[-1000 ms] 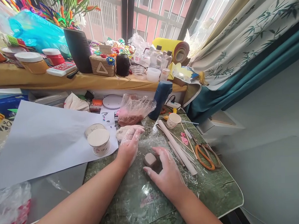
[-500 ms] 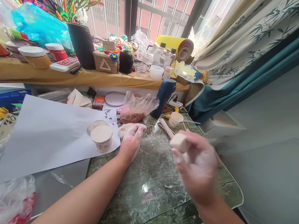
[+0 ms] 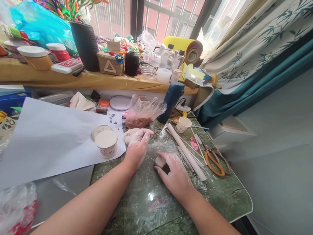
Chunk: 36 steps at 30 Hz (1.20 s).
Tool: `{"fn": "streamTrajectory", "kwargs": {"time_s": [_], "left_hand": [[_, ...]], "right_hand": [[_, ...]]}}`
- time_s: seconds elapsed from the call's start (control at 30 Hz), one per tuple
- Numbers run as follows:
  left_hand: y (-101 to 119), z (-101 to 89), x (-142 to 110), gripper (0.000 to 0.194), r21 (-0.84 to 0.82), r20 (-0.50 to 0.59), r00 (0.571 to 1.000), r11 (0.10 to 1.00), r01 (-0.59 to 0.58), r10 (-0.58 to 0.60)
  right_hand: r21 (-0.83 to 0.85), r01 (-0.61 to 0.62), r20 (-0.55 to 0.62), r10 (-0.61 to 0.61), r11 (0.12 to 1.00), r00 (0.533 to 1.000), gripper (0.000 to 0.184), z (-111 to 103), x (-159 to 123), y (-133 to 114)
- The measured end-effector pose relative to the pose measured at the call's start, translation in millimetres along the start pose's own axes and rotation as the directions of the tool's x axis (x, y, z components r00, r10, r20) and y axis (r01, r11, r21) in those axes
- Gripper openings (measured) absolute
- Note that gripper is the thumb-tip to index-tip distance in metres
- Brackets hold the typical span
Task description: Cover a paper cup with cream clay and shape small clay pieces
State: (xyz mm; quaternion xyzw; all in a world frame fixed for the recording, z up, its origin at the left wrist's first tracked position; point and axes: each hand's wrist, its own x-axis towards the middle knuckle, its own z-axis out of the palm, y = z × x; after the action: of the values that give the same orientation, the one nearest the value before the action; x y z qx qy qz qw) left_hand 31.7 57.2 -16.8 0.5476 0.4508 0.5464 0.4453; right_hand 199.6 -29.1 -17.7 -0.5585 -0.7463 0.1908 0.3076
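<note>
My left hand [image 3: 137, 149], dusted white, has its fingers curled together against a pale lump of clay [image 3: 130, 135] at the sheet's far left corner. Closed around a smaller clay piece [image 3: 160, 161] is my right hand [image 3: 175, 171], low over a clear plastic sheet [image 3: 149, 213] smeared with white residue. The palm hides part of that piece, and whether it touches the sheet I cannot tell. A paper cup [image 3: 108, 151] topped by a pale disc [image 3: 106, 139] stands left of my left hand, in front of another round disc [image 3: 101, 129].
Right of my right hand lie a rolling pin [image 3: 187, 152], thin sticks and orange-handled scissors [image 3: 217, 163]. Behind are a small paper cup [image 3: 183, 124], a dark blue bottle [image 3: 171, 102] and a bag of brown material [image 3: 142, 114]. White paper [image 3: 57, 145] covers the left side.
My right hand has moved left and down with the clay piece, from beside the rolling pin to over the plastic sheet. My left hand has stayed in place.
</note>
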Motion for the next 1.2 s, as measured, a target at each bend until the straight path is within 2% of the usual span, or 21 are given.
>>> {"fn": "streamTrajectory", "kwargs": {"time_s": [0.07, 0.13, 0.2, 0.27, 0.33, 0.4, 0.47, 0.57, 0.7, 0.77, 0.83, 0.9, 0.97, 1.03, 1.07, 1.1, 1.13, 1.2], "left_hand": [[0.1, -0.2, 0.0, 0.021, 0.01, 0.006, 1.0, 1.0, 0.009, -0.009], [-1.0, 0.0, 0.0, 0.021, 0.002, 0.013, 1.0, 1.0, 0.018, -0.018], [-2.9, 0.1, 0.1, 0.022, -0.009, 0.016, 1.0, 1.0, 0.019, -0.019], [-4.5, -0.1, 0.4, 0.023, 0.007, 0.014, 1.0, 1.0, 0.016, -0.016], [-4.9, -0.6, 0.8, 0.022, 0.033, 0.014, 1.0, 0.999, 0.023, -0.023], [-4.3, -1.0, 1.0, 0.022, 0.045, 0.012, 0.999, 0.998, 0.032, -0.033], [-3.5, -1.1, 0.9, 0.022, 0.056, 0.005, 1.0, 0.998, 0.028, -0.029], [-3.3, -0.4, 0.4, 0.023, 0.088, 0.011, 1.0, 0.996, 0.015, -0.016], [-3.8, 0.2, 0.1, 0.023, 0.057, 0.024, 0.999, 0.998, 0.034, -0.035], [-2.6, 0.0, 0.2, 0.023, 0.051, 0.025, 0.999, 0.998, 0.046, -0.047], [-0.3, -0.3, 0.4, 0.022, 0.06, 0.026, 0.998, 0.996, 0.059, -0.061], [1.6, -0.4, 0.6, 0.022, 0.066, 0.03, 0.997, 0.996, 0.065, -0.067], [2.4, -0.4, 1.0, 0.021, 0.059, 0.034, 0.998, 0.997, 0.057, -0.059], [2.4, -0.3, 1.4, 0.021, 0.053, 0.031, 0.998, 0.997, 0.049, -0.05], [2.5, -0.3, 1.5, 0.021, 0.056, 0.031, 0.998, 0.997, 0.05, -0.052], [2.8, -0.4, 1.5, 0.021, 0.06, 0.03, 0.998, 0.997, 0.055, -0.057], [3.3, -0.5, 1.5, 0.021, 0.064, 0.028, 0.998, 0.996, 0.06, -0.062], [4.3, -0.6, 1.1, 0.021, 0.074, 0.027, 0.997, 0.995, 0.073, -0.075]], "right_hand": [[0.096, -0.067, -0.059, 0.073, 0.993, 0.996, 0.037, -13.9, 1.6, -10.5], [0.24, -0.057, -0.175, 0.101, 0.969, 0.979, 0.041, -33.3, 2.0, -25.9], [0.372, 0.062, -0.315, 0.063, 0.926, 0.947, 0.045, -49.1, 1.3, -38.9], [0.404, 0.162, -0.375, 0.002, 0.9, 0.927, 0.044, -53.3, -1.7, -41.1], [0.298, 0.164, -0.274, -0.081, 0.94, 0.958, 0.041, -45.2, -7.4, -29.8], [0.074, 0.149, -0.109, -0.14, 0.986, 0.984, 0.043, -31.8, -14.3, -10.7], [-0.083, 0.163, -0.075, -0.169, 0.983, 0.983, 0.046, -21.0, -20.6, 5.6], [-0.108, 0.148, -0.096, -0.158, 0.983, 0.983, 0.042, -13.6, -23.8, 11.0], [-0.1, 0.082, 0.015, -0.08, 0.992, 0.997, 0.051, -1.4, -15.4, -2.5], [-0.072, 0.083, 0.046, -0.08, 0.994, 0.996, 0.052, 4.7, -10.7, -8.2], [-0.03, 0.122, 0.041, -0.121, 0.992, 0.992, 0.045, 2.7, -7.2, -13.9], [0.004, 0.181, -0.033, -0.18, 0.984, 0.983, 0.041, -11.5, -3.8, -22.5], [0.02, 0.223, -0.194, -0.215, 0.975, 0.957, 0.042, -33.5, 0.7, -33.2], [0.066, 0.23, -0.397, -0.186, 0.971, 0.899, 0.047, -52.3, 5.0, -41.1], [0.103, 0.223, -0.456, -0.153, 0.969, 0.877, 0.048, -57.0, 6.2, -42.1], [0.133, 0.21, -0.466, -0.126, 0.969, 0.876, 0.047, -57.6, 6.2, -40.7], [0.144, 0.195, -0.424, -0.117, 0.97, 0.898, 0.046, -54.2, 5.0, -36.8], [0.088, 0.155, -0.231, -0.131, 0.984, 0.964, 0.048, -38.9, -0.6, -23.7]]}}
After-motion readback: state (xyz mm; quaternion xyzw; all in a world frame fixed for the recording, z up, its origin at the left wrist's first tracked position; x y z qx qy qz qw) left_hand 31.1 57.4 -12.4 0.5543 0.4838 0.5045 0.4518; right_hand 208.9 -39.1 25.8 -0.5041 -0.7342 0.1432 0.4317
